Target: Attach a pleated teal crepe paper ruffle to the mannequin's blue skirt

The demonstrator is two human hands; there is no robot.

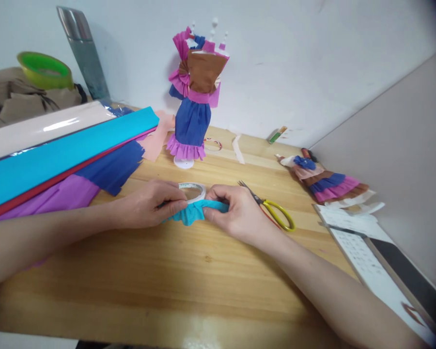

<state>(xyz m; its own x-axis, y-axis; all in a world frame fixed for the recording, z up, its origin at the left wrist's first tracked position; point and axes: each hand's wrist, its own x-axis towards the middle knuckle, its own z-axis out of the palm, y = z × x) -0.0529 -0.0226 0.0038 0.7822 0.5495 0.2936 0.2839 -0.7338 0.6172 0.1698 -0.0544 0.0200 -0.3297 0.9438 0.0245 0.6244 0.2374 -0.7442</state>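
Note:
Between my two hands is a strip of turquoise crepe paper [190, 214], bunched into ruffles on its left part and flatter toward the right. My left hand [150, 203] pinches the ruffled end with thumb and forefinger. With its fingers closed, my right hand [236, 211] grips the other end. A white roll of tape [192, 186] stands just behind the paper, against the ruffled edge and close to the left fingertips; whether the left fingers also hold it I cannot tell. Scissors [280, 215] with yellow handles lie just beyond my right hand.
Behind my hands stands a small dress form [199, 109] in brown, blue and pink paper. Crepe paper rolls [69, 143] and loose sheets fill the left side. Another paper dress [327, 179] and a white keyboard-like panel [363, 252] lie right. A flask [85, 55] leans at back left.

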